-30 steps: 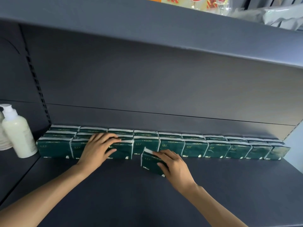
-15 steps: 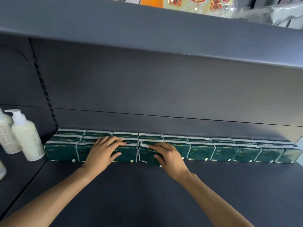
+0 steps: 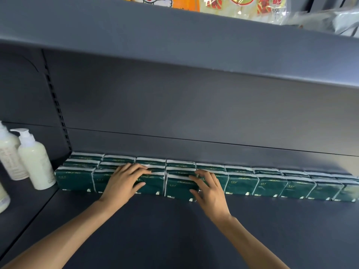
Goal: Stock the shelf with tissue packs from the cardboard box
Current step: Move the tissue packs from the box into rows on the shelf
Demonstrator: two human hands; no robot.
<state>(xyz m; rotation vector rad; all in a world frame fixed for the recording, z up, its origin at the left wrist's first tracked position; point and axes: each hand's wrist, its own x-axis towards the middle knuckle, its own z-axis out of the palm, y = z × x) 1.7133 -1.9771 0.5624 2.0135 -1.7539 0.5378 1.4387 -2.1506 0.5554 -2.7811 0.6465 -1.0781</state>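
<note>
Two bare hands reach onto a dark grey shelf (image 3: 174,235) where dark green tissue packs (image 3: 240,183) stand in rows along the back edge, against the back panel. The rows run from the left rear corner almost to the right edge, and toward the left they stand three deep. The left hand (image 3: 124,181) lies flat on the front packs left of the middle, its fingers (image 3: 136,168) straight and spread over their tops and faces, gripping nothing. The right hand (image 3: 210,191) holds one tissue pack (image 3: 178,186) at the front of the row near the middle, with the fingers laid across its top edge and the thumb curled against its front face. This pack stands upright, level with its neighbours and touching them on both sides. On the adjoining shelf section to the left stand pale cream pump bottles (image 3: 36,160), just beside the leftmost packs. An upper shelf (image 3: 174,39) of the same grey overhangs the scene, and on it sit bright orange and yellow packets (image 3: 242,6), only partly in view.
</note>
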